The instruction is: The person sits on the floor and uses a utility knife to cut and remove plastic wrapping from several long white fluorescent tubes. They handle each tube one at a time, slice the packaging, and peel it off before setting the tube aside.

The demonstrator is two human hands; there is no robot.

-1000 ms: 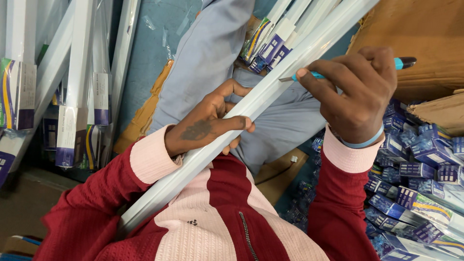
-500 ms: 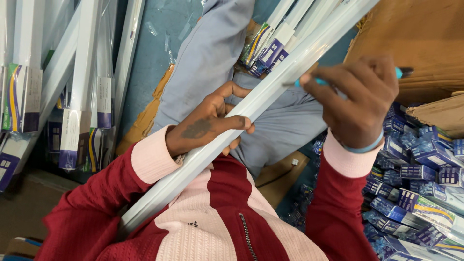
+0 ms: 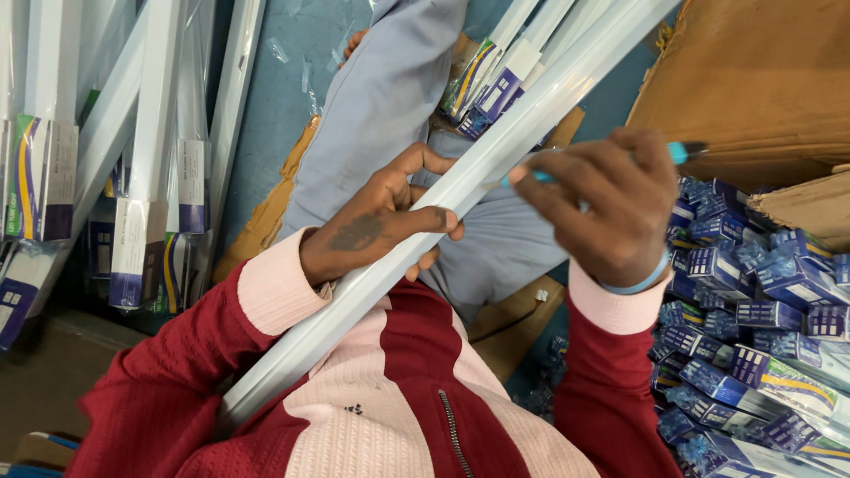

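Note:
A long white tube light (image 3: pixel 531 119) runs diagonally from my chest up to the top right. My left hand (image 3: pixel 381 221) is wrapped around the tube near its middle, thumb on top. My right hand (image 3: pixel 611 208) is shut on a blue pen (image 3: pixel 677 152) and presses its tip end against the tube's upper side. Both wrists show pink cuffs on red sleeves, and a light blue band circles my right wrist. My legs in grey-blue trousers (image 3: pixel 381 106) lie under the tube.
Packaged tube lights in white and purple sleeves (image 3: pixel 150 177) lean at the left and more lie at the top centre (image 3: pixel 496 71). Several small blue boxes (image 3: pixel 753 319) are heaped at the right. A brown cardboard box (image 3: pixel 761 80) sits at the top right.
My right hand with the pen has slid slightly down and left along the tube. My left hand keeps the same grip.

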